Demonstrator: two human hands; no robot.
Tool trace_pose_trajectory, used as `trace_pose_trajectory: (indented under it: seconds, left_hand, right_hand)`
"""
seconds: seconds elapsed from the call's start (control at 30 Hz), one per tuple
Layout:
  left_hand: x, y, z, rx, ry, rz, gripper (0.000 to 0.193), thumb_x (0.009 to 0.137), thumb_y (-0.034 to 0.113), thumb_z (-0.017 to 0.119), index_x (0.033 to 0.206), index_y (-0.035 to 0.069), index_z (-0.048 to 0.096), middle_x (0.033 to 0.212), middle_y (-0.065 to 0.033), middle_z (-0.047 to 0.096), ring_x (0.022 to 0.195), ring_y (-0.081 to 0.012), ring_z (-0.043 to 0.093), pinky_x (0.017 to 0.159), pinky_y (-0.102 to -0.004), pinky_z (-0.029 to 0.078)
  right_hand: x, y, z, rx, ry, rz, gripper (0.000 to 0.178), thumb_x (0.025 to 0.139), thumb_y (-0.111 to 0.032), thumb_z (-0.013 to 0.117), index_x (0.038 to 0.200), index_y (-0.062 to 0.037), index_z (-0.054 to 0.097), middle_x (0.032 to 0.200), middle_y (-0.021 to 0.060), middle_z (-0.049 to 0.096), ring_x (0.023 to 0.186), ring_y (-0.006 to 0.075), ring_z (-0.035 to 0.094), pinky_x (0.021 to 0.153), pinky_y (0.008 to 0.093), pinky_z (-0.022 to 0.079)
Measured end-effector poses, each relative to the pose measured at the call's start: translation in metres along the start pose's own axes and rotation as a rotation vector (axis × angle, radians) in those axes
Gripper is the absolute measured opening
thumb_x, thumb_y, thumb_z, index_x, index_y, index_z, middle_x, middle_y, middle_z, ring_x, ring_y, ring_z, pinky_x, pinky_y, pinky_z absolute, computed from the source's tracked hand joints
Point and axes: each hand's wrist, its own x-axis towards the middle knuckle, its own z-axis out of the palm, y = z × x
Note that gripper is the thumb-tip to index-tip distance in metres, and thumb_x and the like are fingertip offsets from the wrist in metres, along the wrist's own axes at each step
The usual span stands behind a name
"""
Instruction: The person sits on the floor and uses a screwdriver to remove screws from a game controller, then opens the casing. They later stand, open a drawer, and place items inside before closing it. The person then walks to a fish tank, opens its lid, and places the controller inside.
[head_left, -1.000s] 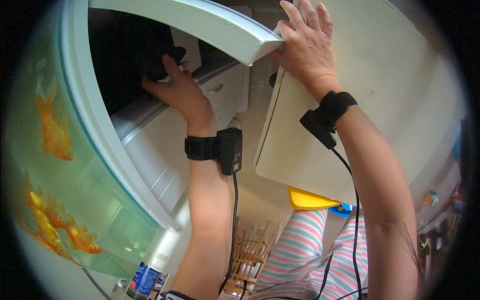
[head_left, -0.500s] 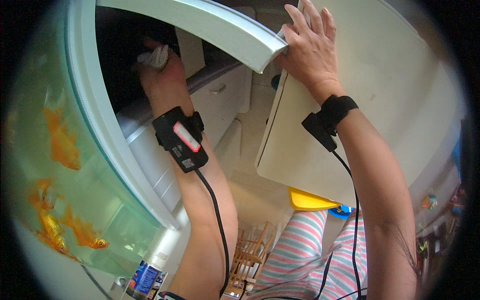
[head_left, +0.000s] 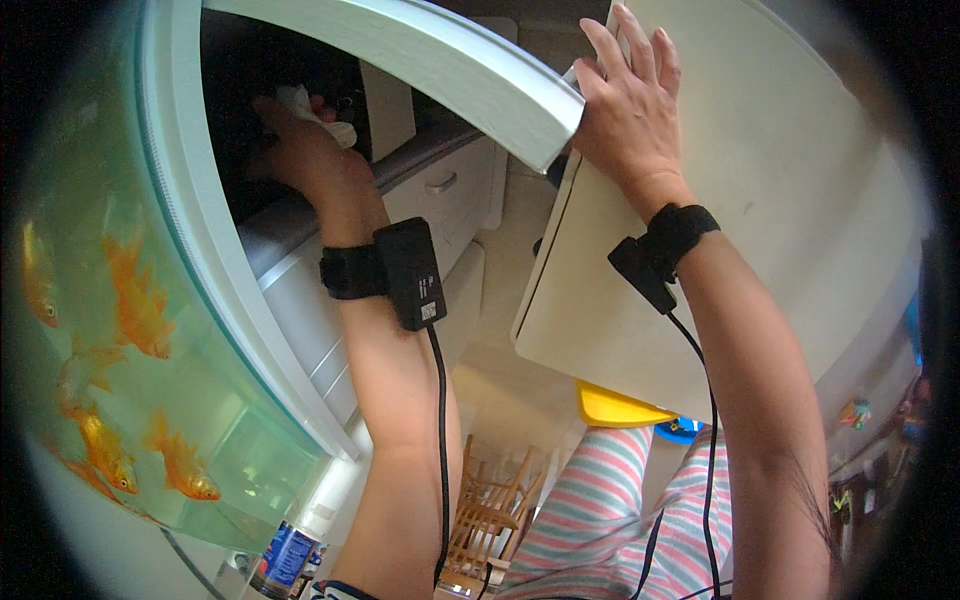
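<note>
My left hand (head_left: pixel 312 168) reaches into a dark opening behind a pale frame (head_left: pixel 470 75). It is closed on a crumpled white cloth (head_left: pixel 340 131), with one finger sticking out; shadow hides part of the grip. A little of something reddish shows beside the cloth, too dim to name. Against the upper left edge of a cream panel (head_left: pixel 790 190) lies my right hand (head_left: pixel 632 125), fingers spread and holding nothing. Its thumb side is close to the end of the pale frame. Both wrists wear black straps with cabled devices.
A fish tank (head_left: pixel 240 430) with several orange goldfish (head_left: pixel 140 300) stands at the left. Below it is a blue-labelled bottle (head_left: pixel 288 555). Drawers with a handle (head_left: pixel 440 183) lie beyond my left arm. A wooden rack (head_left: pixel 490 510) and a yellow plastic piece (head_left: pixel 615 403) are lower down.
My left hand has turned over at the wrist inside the opening, and the cloth now lies across its other side. The right hand has stayed on the panel. The goldfish have shifted.
</note>
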Motion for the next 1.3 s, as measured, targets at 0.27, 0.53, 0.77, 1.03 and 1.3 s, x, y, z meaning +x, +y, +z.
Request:
trace_pose_trajectory:
  seconds: [0.27, 0.53, 0.77, 1.03, 1.3]
  left_hand:
    - [0.009, 0.024, 0.004, 0.093, -0.146, 0.270, 0.036, 0.098, 0.026, 0.052, 0.126, 0.004, 0.044, 0.114, -0.0165, 0.056, 0.103, -0.0254, 0.057, 0.085, -0.0357, 0.049]
    - [-0.019, 0.050, 0.013, -0.307, 0.044, -0.227, 0.030, 0.097, 0.020, 0.051, 0.123, 0.004, 0.049, 0.116, -0.0147, 0.056, 0.100, -0.0235, 0.057, 0.083, -0.0330, 0.050]
    - [-0.074, 0.075, 0.034, -0.192, -0.005, -0.306, 0.024, 0.095, 0.018, 0.051, 0.112, 0.003, 0.060, 0.106, -0.0098, 0.062, 0.089, -0.0199, 0.061, 0.075, -0.0326, 0.051]
    - [-0.129, 0.111, 0.006, -0.168, -0.123, -0.472, 0.029, 0.093, 0.013, 0.055, 0.121, 0.005, 0.058, 0.109, -0.0051, 0.064, 0.082, -0.0136, 0.059, 0.067, -0.0268, 0.050]
    - [-0.288, 0.147, -0.092, -0.042, -0.375, -0.782, 0.021, 0.097, 0.018, 0.053, 0.112, 0.006, 0.061, 0.103, -0.0043, 0.065, 0.074, -0.0093, 0.058, 0.064, -0.0241, 0.047]
  right_hand:
    - [-0.003, -0.003, 0.000, -0.152, -0.053, 0.016, 0.021, 0.073, -0.023, 0.071, 0.091, -0.0128, 0.069, 0.140, 0.0069, 0.045, 0.141, 0.0284, 0.026, 0.117, 0.0508, 0.010]
    - [-0.005, -0.001, 0.007, -0.125, 0.003, 0.025, 0.017, 0.078, -0.018, 0.069, 0.094, -0.0179, 0.067, 0.143, 0.0020, 0.044, 0.143, 0.0245, 0.024, 0.119, 0.0484, 0.009]
    - [-0.005, 0.001, 0.009, -0.100, 0.030, 0.008, 0.021, 0.077, -0.028, 0.071, 0.095, -0.0177, 0.068, 0.143, 0.0034, 0.043, 0.143, 0.0254, 0.024, 0.119, 0.0483, 0.009]
    - [-0.002, 0.006, 0.011, 0.124, 0.177, -0.012, 0.063, 0.077, -0.037, 0.072, 0.132, -0.0160, 0.051, 0.141, 0.0060, 0.044, 0.138, 0.0278, 0.031, 0.117, 0.0478, 0.014]
    - [-0.039, -0.076, 0.004, 0.347, -0.137, -0.121, 0.083, 0.069, -0.022, 0.076, 0.137, 0.0031, 0.035, 0.138, 0.0174, 0.042, 0.131, 0.0300, 0.038, 0.113, 0.0509, 0.023]
